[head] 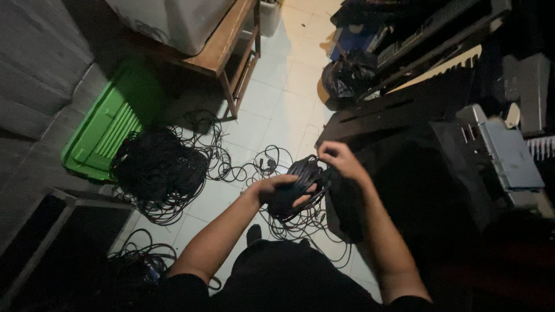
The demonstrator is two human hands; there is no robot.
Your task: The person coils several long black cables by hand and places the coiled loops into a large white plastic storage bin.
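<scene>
The coiled black cable (300, 188) is a thick, dark bundle held above the tiled floor (283, 98), loose loops trailing beneath. Open tile lies ahead; a tangled cable heap (159, 170) and green crate (104, 130) crowd the left. The left hand (280, 189) is clamped around the coil; the right hand (341, 160) pinches its top.

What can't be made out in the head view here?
- Coiled black cable: its ends are lost in the loops, partly covered by the left hand.
- Right hand: fingertips blend into the dark cable.
- Black case: too dark for detail.
- White box: cut off by top edge.
</scene>
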